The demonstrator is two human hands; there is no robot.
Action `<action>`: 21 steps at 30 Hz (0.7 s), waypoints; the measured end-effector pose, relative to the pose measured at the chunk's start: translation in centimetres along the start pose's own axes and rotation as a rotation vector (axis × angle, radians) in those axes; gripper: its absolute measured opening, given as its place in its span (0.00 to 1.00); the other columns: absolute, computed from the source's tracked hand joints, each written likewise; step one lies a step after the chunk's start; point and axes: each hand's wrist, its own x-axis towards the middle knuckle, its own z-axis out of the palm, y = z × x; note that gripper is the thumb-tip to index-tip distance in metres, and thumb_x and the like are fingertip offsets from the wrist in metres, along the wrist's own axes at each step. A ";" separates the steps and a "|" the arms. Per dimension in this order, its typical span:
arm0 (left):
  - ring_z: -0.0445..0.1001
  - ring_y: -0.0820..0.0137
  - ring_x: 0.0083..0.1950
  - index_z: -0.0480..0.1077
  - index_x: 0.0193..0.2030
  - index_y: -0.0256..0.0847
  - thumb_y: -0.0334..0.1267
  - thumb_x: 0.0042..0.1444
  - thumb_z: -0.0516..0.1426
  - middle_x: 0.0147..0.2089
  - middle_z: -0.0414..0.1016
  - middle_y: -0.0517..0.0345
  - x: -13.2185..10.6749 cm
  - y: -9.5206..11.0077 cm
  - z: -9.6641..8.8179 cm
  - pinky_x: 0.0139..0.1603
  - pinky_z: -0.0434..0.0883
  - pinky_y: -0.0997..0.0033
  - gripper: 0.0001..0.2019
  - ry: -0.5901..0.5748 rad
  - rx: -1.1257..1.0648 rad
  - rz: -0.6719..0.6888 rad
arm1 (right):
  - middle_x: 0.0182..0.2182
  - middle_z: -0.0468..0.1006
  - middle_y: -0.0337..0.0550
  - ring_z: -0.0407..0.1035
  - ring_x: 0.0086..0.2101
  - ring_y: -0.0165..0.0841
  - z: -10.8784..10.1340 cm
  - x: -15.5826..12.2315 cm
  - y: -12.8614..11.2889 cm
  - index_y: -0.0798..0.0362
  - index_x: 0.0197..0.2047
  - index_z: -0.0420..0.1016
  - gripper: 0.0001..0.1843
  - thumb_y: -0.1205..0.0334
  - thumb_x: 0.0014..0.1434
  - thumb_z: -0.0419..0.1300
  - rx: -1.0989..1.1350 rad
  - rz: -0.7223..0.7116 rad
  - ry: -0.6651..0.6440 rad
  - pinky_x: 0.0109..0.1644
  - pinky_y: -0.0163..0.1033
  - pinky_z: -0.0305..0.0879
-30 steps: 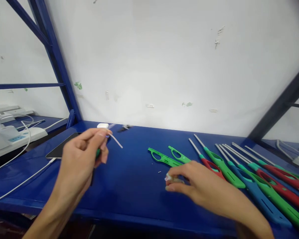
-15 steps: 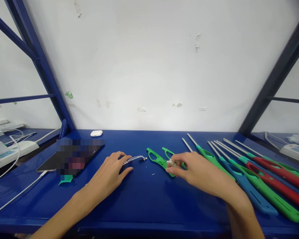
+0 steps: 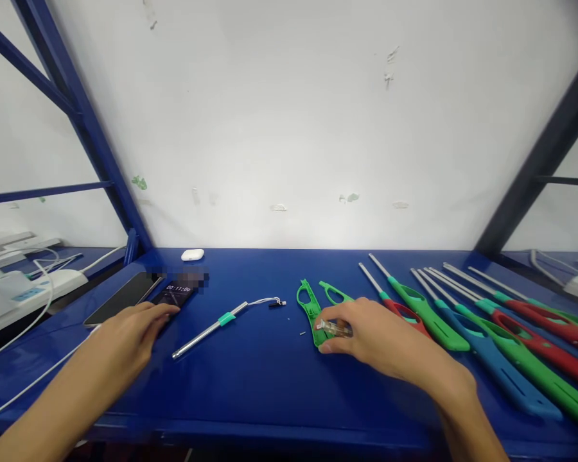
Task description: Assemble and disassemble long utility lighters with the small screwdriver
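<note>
My left hand (image 3: 125, 335) is at the near end of a black phone (image 3: 179, 289) with a timer on its screen. Its fingers stretch over the phone's edge, and the thumb lies lower beside them. Between my hands lies a silver lighter tube (image 3: 205, 335) with a green collar and thin wires at its far end. My right hand (image 3: 366, 330) pinches a small clear lighter fuel tank (image 3: 334, 328) between thumb and fingers. The tank is over a green lighter handle shell (image 3: 311, 305); whether they touch, I cannot tell. Another green shell half (image 3: 334, 292) lies behind, partly hidden.
Several long-nosed lighters, including a blue one (image 3: 501, 366), lie in a fan on the right. A second phone (image 3: 125, 298), a white cable (image 3: 33, 384) and a power strip (image 3: 33, 295) are left. A white earbud case (image 3: 192, 255) sits near the wall; a tiny metal pin (image 3: 302, 333) lies mid-table.
My left hand has let go of the lighter tube, which now lies in full view, and moved left to the phone. My right hand still holds the fuel tank by the green shell.
</note>
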 end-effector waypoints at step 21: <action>0.83 0.47 0.55 0.81 0.55 0.53 0.52 0.64 0.51 0.53 0.85 0.51 -3.6 3.4 -0.5 0.47 0.81 0.53 0.22 -0.024 -0.041 -0.021 | 0.38 0.85 0.49 0.78 0.35 0.43 -0.1 0.6 0.6 0.48 0.44 0.81 0.13 0.52 0.71 0.58 -0.144 0.189 0.099 0.34 0.40 0.58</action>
